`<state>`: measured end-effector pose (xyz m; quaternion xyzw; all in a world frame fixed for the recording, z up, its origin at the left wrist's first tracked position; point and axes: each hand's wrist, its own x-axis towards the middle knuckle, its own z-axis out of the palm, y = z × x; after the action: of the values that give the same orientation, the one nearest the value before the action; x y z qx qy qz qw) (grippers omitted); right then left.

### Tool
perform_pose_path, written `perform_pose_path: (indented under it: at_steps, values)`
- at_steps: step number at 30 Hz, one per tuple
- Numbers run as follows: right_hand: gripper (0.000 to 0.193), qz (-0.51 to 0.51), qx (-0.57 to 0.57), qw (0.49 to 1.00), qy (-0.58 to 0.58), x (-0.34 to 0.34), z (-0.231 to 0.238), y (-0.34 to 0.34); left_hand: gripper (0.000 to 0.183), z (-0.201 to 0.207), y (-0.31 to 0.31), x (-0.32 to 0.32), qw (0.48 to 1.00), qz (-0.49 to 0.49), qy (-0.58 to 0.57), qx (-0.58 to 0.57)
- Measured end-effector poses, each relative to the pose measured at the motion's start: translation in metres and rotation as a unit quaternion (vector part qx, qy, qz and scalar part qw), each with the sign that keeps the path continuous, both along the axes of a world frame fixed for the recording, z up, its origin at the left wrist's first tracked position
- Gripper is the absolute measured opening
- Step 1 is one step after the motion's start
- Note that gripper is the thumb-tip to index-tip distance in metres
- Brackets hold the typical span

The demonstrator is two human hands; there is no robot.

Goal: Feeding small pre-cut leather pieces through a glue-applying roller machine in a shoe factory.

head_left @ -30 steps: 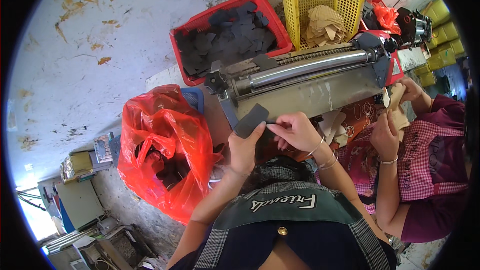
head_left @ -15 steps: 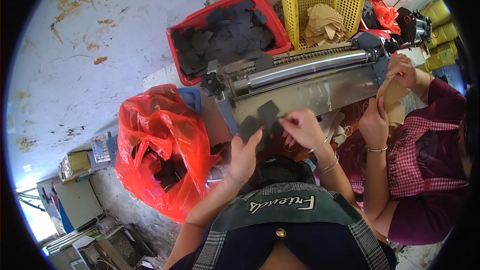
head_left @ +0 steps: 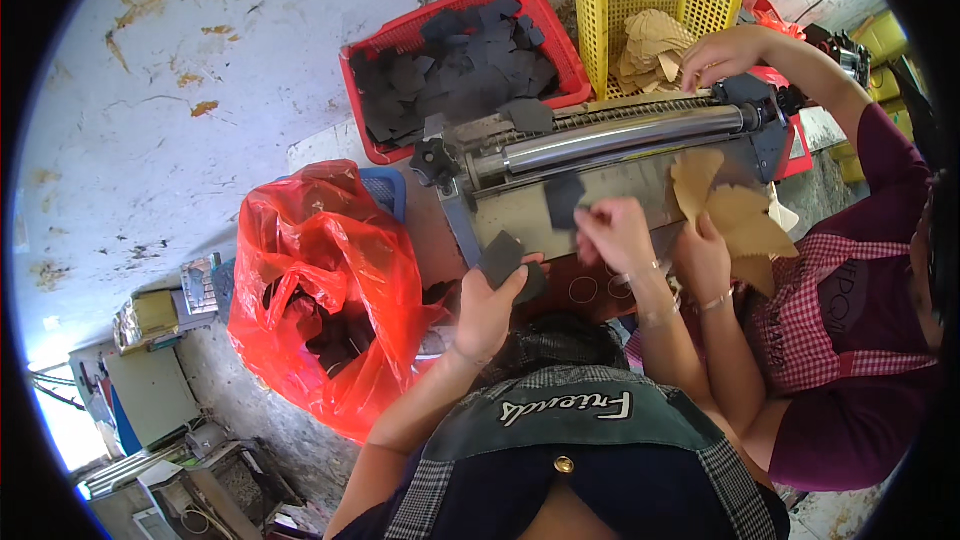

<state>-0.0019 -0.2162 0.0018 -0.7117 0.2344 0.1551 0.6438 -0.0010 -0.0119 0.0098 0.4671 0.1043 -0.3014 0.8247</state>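
Observation:
My left hand [head_left: 490, 302] is closed around several dark grey flat pieces [head_left: 503, 256], thumb on top, at the near left edge of the roller machine. Farther right, my right hand [head_left: 618, 236] pinches one dark grey flat piece [head_left: 565, 201] by its right edge, over the metal plate [head_left: 625, 208] of the machine. The steel roller [head_left: 625, 138] lies just beyond that piece. Whether the piece touches the plate I cannot tell.
A co-worker's hand [head_left: 703, 260] at the right holds tan scalloped pieces [head_left: 745, 225]; their other hand [head_left: 725, 55] reaches behind the roller. Beyond stand a red basket [head_left: 352, 90] of dark pieces and a yellow basket [head_left: 590, 20]. A red plastic bag [head_left: 330, 210] is at the left.
My right hand has moved slightly right and forward, carrying one dark piece away from those in my left hand towards the roller. The co-worker's far hand has moved behind the machine.

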Motion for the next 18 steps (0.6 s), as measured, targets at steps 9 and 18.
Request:
perform_pose_path:
  at_steps: [9,18]
  values:
    - [0.027,0.050,0.070,0.990,-0.109,-0.022,0.022,0.041,0.021,-0.002,-0.003,0.003,0.996,0.037,-0.025,0.076]
    - [0.032,-0.115,-0.005,0.988,-0.107,0.005,0.006,0.013,0.017,-0.006,-0.002,0.001,0.999,-0.008,-0.031,0.029]
